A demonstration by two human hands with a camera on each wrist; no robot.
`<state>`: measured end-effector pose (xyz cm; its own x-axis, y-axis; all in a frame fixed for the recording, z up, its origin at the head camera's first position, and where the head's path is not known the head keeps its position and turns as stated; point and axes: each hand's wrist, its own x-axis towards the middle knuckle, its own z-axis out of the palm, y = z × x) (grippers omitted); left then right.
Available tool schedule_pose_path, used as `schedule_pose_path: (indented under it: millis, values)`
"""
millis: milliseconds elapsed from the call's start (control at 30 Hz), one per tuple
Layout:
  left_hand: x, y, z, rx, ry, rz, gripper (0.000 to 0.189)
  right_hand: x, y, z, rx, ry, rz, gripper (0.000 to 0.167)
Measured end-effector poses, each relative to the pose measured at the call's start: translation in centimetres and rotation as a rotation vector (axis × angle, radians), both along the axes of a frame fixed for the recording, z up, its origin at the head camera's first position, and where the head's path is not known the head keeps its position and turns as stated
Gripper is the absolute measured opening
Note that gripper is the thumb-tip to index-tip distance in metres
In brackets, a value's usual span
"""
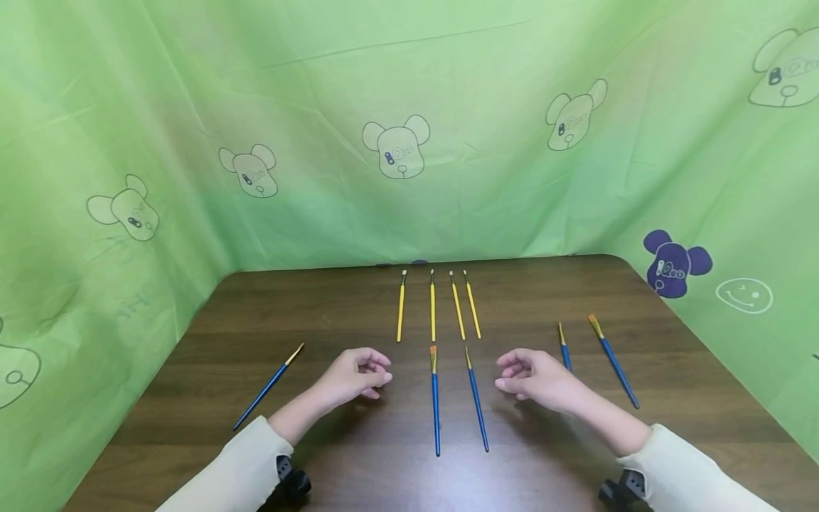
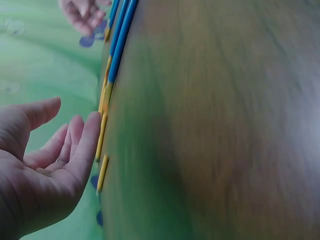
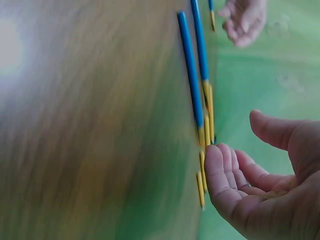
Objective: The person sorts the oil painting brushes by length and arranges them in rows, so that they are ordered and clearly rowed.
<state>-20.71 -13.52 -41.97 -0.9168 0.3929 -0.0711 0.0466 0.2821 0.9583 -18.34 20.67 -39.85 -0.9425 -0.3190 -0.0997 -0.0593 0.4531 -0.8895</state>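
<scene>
My left hand hovers over the table with loosely bent fingers and nothing in its grasp. Opposite it, my right hand is likewise relaxed and holds nothing. Between the two hands lie a flat-tipped blue paintbrush and a pointed blue paintbrush, bristles facing away from me. Beyond them is a row of several yellow paintbrushes. In the left wrist view, thumb and fingers are spread apart; the right wrist view shows the same of the other hand's fingers.
One blue paintbrush lies slanted left of my left arm. To the right are a wide-tipped blue paintbrush and another blue paintbrush, partly hidden by my right hand. A green printed cloth hangs behind the brown table.
</scene>
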Motion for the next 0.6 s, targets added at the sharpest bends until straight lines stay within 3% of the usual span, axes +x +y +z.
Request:
schedule_pose_path:
  millis: [133, 267, 400, 600]
  values:
    - [0.0, -2.3, 0.3, -0.035, 0.053, 0.023, 0.031, -0.1, 1.9, 0.3, 0.026, 0.012, -0.031, 0.044]
    - [0.1, -5.0, 0.7, -0.056, 0.105, 0.087, 0.030, -0.3, 3.9, 0.6, 0.078, 0.050, -0.075, 0.045]
    - [0.3, -7.8, 1.2, -0.060, 0.130, 0.140, 0.032, -0.7, 5.9, 0.7, 0.149, 0.093, -0.133, 0.044]
    - [0.4, -12.3, 2.2, -0.079, 0.161, 0.169, 0.037, -1.4, 8.3, 0.5, 0.178, 0.136, -0.210, 0.044]
